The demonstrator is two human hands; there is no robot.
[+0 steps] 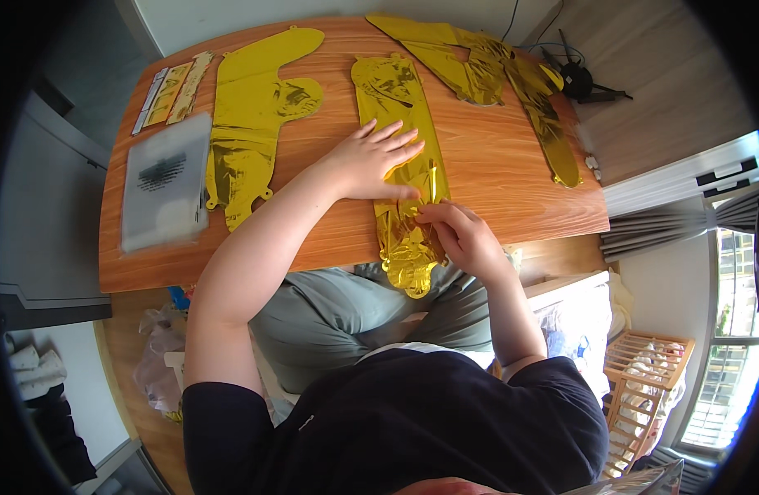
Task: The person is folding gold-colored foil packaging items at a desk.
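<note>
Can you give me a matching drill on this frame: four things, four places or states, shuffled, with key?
Things:
1. left hand
2. right hand
3. frosted plastic packet with a dark print
4. black tripod stand

Places or states:
A. at the wooden table's far right corner
B. pressed flat on the flat gold foil balloon in the middle
C. pinching that balloon near the table's front edge
D. lying on the table's left side

Pairs: 1-B, 2-C, 3-D, 4-A

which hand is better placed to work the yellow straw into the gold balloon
Right, probably. The right hand already has its fingers pinched at the balloon by the straw; the left hand lies flat, pinning the foil.
</note>
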